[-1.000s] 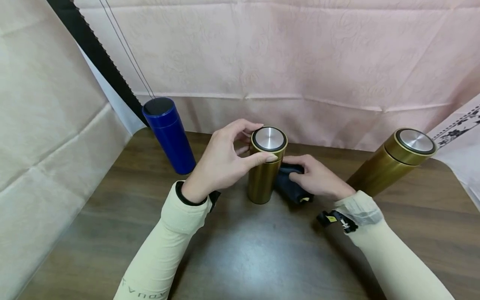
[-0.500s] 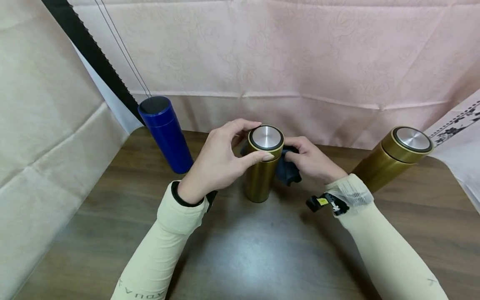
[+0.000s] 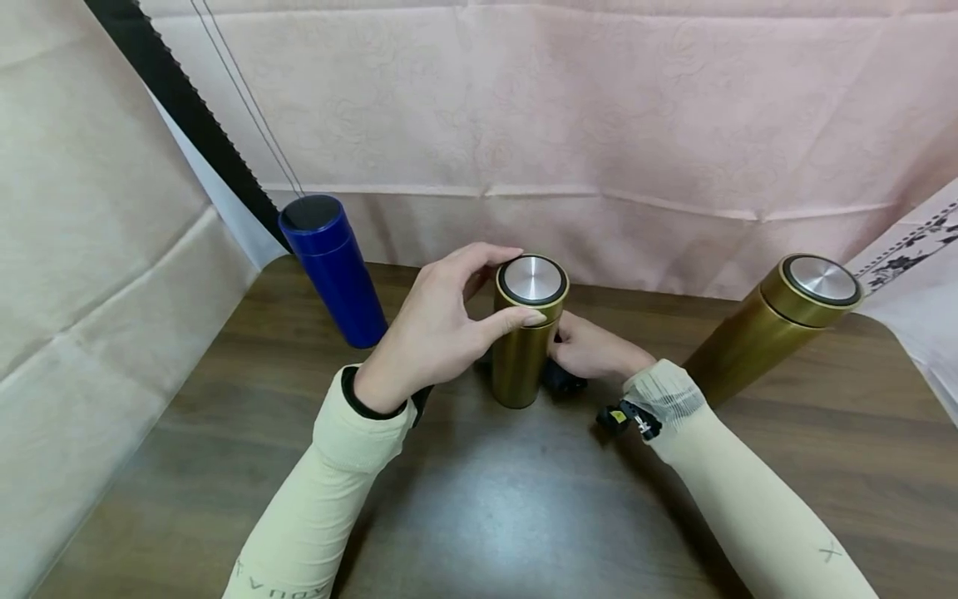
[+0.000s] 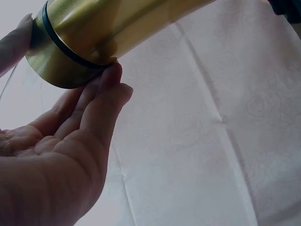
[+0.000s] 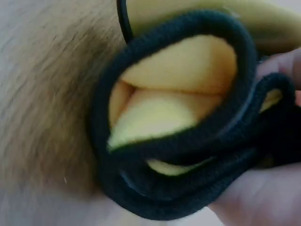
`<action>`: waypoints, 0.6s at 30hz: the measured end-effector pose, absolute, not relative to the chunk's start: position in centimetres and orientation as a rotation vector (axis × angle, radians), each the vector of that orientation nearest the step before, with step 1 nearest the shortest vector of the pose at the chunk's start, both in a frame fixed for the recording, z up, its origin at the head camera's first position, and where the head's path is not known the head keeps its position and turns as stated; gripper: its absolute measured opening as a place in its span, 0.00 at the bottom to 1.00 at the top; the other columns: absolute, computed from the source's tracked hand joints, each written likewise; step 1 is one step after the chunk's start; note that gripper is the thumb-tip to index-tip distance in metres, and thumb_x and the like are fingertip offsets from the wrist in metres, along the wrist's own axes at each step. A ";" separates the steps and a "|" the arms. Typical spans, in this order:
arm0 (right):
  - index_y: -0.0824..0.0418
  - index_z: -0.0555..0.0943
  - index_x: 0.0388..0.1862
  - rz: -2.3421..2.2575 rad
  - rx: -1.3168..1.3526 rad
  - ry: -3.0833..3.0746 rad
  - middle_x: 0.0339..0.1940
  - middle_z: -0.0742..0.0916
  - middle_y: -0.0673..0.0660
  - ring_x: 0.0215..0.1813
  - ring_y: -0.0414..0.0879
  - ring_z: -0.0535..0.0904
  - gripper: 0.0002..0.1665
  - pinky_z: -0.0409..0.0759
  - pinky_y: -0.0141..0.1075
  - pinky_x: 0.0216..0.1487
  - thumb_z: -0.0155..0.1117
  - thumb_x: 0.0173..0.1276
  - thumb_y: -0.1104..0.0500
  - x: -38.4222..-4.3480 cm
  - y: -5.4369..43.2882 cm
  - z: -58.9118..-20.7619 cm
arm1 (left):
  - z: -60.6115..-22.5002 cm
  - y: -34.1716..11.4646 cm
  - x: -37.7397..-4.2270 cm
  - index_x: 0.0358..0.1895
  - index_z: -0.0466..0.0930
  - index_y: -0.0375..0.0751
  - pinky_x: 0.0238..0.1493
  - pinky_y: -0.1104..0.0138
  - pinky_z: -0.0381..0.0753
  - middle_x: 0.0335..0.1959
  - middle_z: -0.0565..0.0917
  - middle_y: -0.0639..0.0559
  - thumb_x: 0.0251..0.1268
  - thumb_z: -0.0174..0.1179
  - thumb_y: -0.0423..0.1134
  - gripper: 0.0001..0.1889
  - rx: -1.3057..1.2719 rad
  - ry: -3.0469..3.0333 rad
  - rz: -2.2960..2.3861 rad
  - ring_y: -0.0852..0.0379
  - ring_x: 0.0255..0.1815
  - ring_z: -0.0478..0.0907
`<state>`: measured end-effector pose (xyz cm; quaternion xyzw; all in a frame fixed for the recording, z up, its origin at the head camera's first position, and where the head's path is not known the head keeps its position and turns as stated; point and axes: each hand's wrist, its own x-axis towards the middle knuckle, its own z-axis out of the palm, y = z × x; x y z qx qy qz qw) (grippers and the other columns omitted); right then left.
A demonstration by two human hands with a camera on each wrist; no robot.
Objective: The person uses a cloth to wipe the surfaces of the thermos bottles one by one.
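Observation:
A gold thermos (image 3: 516, 366) with a silver-topped lid stands upright on the wooden table. My left hand (image 3: 434, 320) grips it around the lid, thumb in front and fingers behind; the left wrist view shows fingertips by the dark seam under the lid (image 4: 56, 66). Close by on the right, my right hand (image 3: 595, 345) holds a dark folded cloth (image 5: 155, 188) with a yellow inner side. In the head view most of that cloth and the right fingertips are hidden behind the thermos. The cloth lies right against the thermos's lower body.
At the back left stands a blue flask (image 3: 337, 266) with a black top. A second gold thermos (image 3: 763, 333) stands on the right, just beyond the right wrist. Pale fabric (image 3: 636, 125) hangs along the table's back edge.
My right hand has brought the cloth leftward to the thermos, first higher along its side and now lower, partly behind it. The left hand keeps its grip on the lid.

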<state>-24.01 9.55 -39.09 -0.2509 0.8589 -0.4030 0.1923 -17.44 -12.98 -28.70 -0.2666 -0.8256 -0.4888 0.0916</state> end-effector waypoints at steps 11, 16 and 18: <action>0.50 0.50 0.85 -1.079 -0.580 2.514 0.83 0.62 0.56 0.67 0.54 0.72 0.50 0.70 0.52 0.68 0.60 0.70 0.63 -20.5 13.1 -38.6 | -28.9 -13.5 -17.5 0.62 0.78 0.45 0.62 0.63 0.82 0.55 0.85 0.54 0.60 0.75 0.43 0.28 -0.753 -2.513 -1.488 0.59 0.54 0.82; 0.56 0.51 0.84 -1.312 -0.489 2.448 0.78 0.68 0.60 0.70 0.55 0.68 0.45 0.67 0.51 0.70 0.56 0.72 0.66 -18.3 14.2 -37.5 | -29.3 -13.5 -17.6 0.63 0.78 0.49 0.56 0.63 0.86 0.54 0.84 0.56 0.58 0.76 0.46 0.29 -0.728 -2.497 -1.532 0.59 0.51 0.83; 0.52 0.54 0.82 -1.419 -0.454 2.448 0.72 0.71 0.59 0.64 0.55 0.71 0.43 0.69 0.48 0.66 0.55 0.72 0.67 -17.5 14.0 -37.1 | -29.6 -13.4 -17.7 0.63 0.78 0.50 0.54 0.64 0.87 0.55 0.84 0.57 0.58 0.76 0.46 0.29 -0.719 -2.482 -1.574 0.60 0.52 0.82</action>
